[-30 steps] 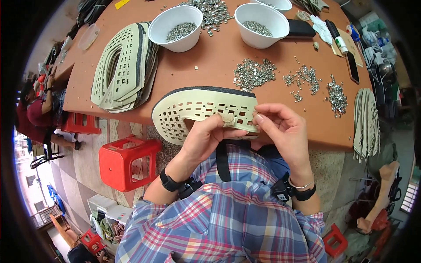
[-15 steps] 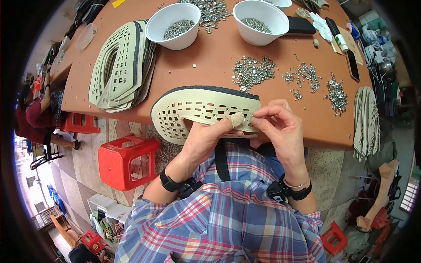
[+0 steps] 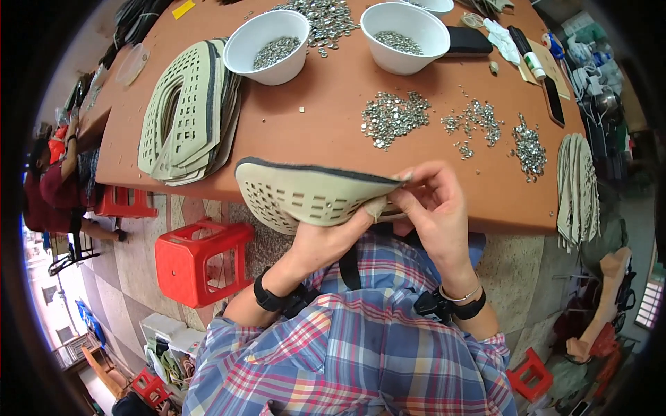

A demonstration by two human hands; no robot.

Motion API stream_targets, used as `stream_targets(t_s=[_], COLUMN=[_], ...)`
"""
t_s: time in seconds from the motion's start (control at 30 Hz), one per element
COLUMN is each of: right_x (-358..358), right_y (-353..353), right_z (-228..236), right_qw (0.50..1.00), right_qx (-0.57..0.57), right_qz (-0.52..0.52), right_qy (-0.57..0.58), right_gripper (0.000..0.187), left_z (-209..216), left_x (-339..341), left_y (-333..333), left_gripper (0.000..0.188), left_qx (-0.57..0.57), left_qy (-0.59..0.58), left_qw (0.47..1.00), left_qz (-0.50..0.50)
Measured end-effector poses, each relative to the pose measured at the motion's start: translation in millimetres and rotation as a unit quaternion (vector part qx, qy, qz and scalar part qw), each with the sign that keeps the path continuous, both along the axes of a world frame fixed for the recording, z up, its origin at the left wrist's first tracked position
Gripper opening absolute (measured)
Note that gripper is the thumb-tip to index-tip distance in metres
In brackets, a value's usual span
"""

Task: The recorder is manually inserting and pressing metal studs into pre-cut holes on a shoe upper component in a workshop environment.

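Two hands at near edge of bench (image 3: 319,142). Perforated cream panel (image 3: 303,188) held there, tilted, long axis roughly along bench edge. Left hand (image 3: 329,243) closed on panel, thumb in front. Right hand (image 3: 437,213) nearer panel's right end, panel extending leftward from its fingers; these bent close together, pinched piece, if any, cannot tell.

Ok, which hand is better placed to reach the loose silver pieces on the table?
Probably the right hand: it is nearer the loose silver pieces, at the perforated panel's right end. The left hand is farther away, its thumb over the panel's lower edge, apparently supporting it.
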State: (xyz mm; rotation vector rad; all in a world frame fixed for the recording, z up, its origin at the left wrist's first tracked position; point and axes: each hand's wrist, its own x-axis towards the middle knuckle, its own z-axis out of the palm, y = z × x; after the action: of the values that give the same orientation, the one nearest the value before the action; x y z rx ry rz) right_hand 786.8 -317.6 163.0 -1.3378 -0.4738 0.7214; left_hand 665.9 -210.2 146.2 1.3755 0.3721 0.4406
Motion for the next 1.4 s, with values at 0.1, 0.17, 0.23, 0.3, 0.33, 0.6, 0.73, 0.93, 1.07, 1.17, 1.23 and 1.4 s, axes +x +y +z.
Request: stream_targets(t_s=[0.1,0.17,0.23,0.3,0.33,0.6,0.73,0.93,1.07,1.17,1.23,1.4], right_x=[4,6,5,15,21,79,103,83,71,59,59,64], right_y=[-3,-8,-12,-16,-19,-42,-80,-76,-49,-26,-12,12], right_z=[-7,-10,-11,-5,-3,5,-6,-14,-13,-14,-17,-23], right_qw=[0.998,0.996,0.996,0.992,0.986,0.912,0.868,0.908,0.913,0.913,0.906,0.885], right_qx=[0.025,0.037,-0.028,-0.049,-0.070,-0.243,-0.295,-0.270,-0.224,-0.207,-0.220,-0.209], right_qz=[0.004,0.013,0.078,0.115,0.152,-0.147,-0.242,-0.152,-0.128,-0.076,-0.038,-0.033], right_qy=[0.055,0.082,-0.045,-0.034,-0.024,-0.297,-0.317,-0.283,-0.316,-0.342,-0.359,-0.414], right_gripper=[0.023,0.024,0.023,0.023,0.024,0.014,0.013,0.010,0.008,0.008,0.008,0.009], left_z=[1,-2,1,-8,-12,-20,-26,-21,-22,-21,-27,-27], left_x=[1,3,4,2,2,8,14,25,25,21,17,14], left_y=[1,6,3,3,3,10,11,6,17,17,22,16], left_gripper=[0.028,0.028,0.029,0.026,0.025,0.016,0.015,0.015,0.024,0.026,0.024,0.016], left_qx=[-0.017,0.023,-0.017,-0.025,-0.030,0.019,0.047,0.112,0.258,0.260,0.281,0.127], left_qy=[-0.028,-0.030,0.028,0.035,0.028,-0.040,-0.071,-0.070,-0.108,-0.093,-0.078,-0.034], left_qw=[0.999,0.997,0.998,0.998,0.998,0.999,0.996,0.991,0.957,0.959,0.955,0.991], left_qz=[-0.041,-0.063,-0.048,-0.038,-0.038,0.002,0.004,-0.036,-0.073,-0.059,-0.051,0.013])
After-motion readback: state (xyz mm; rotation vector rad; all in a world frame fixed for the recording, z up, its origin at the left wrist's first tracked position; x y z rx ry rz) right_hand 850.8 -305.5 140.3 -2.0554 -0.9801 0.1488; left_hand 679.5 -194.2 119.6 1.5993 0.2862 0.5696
